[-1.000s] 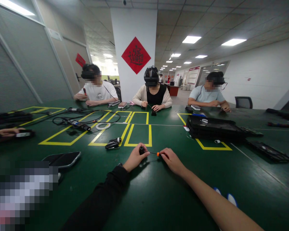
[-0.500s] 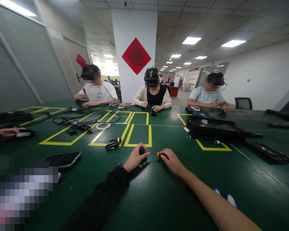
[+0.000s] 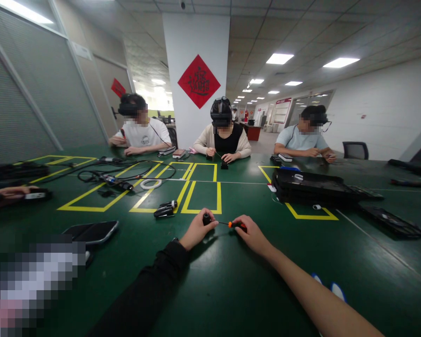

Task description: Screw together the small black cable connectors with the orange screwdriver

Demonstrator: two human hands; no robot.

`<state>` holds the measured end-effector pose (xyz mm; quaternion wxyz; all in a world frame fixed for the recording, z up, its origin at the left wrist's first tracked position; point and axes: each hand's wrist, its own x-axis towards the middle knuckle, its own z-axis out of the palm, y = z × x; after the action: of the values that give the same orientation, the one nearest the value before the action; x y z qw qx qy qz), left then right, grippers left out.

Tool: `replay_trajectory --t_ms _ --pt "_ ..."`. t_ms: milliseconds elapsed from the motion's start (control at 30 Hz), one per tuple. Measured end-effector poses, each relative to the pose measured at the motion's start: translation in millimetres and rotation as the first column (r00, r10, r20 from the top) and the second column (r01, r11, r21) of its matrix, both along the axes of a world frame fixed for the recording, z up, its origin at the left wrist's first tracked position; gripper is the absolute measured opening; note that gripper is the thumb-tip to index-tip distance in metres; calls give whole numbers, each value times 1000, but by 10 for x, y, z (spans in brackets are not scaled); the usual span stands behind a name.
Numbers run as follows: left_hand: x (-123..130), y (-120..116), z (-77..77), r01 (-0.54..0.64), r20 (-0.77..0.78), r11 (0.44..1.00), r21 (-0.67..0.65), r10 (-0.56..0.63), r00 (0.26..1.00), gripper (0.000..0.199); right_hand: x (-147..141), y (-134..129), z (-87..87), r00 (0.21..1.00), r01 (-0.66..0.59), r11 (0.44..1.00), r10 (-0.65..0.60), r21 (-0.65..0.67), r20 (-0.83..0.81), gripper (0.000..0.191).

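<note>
In the head view, my left hand is closed around a small black cylindrical part, low over the green table. My right hand grips the orange and black handle of a screwdriver. Its thin shaft points left and reaches the black part at my left fingertips; the exact contact of the tip is too small to tell. Just beyond my left hand, a few black cylindrical pieces lie on the table.
Stacked black trays stand to the right. Cables and a white ring lie at the left, with a phone nearer. Three people sit across the green table. Another person's hand is at the far left.
The fingers of my right hand have shifted slightly on the screwdriver handle, showing more of it. My left hand stays in place with the black part.
</note>
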<state>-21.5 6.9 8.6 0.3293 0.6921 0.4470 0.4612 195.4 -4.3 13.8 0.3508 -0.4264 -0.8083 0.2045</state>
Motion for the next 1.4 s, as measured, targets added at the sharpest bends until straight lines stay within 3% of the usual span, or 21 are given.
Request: replay_trajectory --t_ms 267,500,767,1133,1400 --pt "8 -5 11 7 1 1000 -4 -7 1000 19 -2 2 -6 999 42 999 -42 -32 11 20" --pt "13 -9 25 3 -9 1000 -1 -3 1000 18 -11 -24 18 998 39 999 -40 31 41 17" --pt "12 -23 43 2 -8 1000 -9 -2 1000 19 -23 -47 11 999 47 999 -47 -24 7 25" --pt "15 -18 29 -28 12 999 -27 28 1000 19 -28 -36 29 999 34 999 -34 20 13 17" --pt "11 -26 35 -12 -22 1000 -5 12 1000 17 -18 -22 20 998 45 999 -44 -21 38 18"
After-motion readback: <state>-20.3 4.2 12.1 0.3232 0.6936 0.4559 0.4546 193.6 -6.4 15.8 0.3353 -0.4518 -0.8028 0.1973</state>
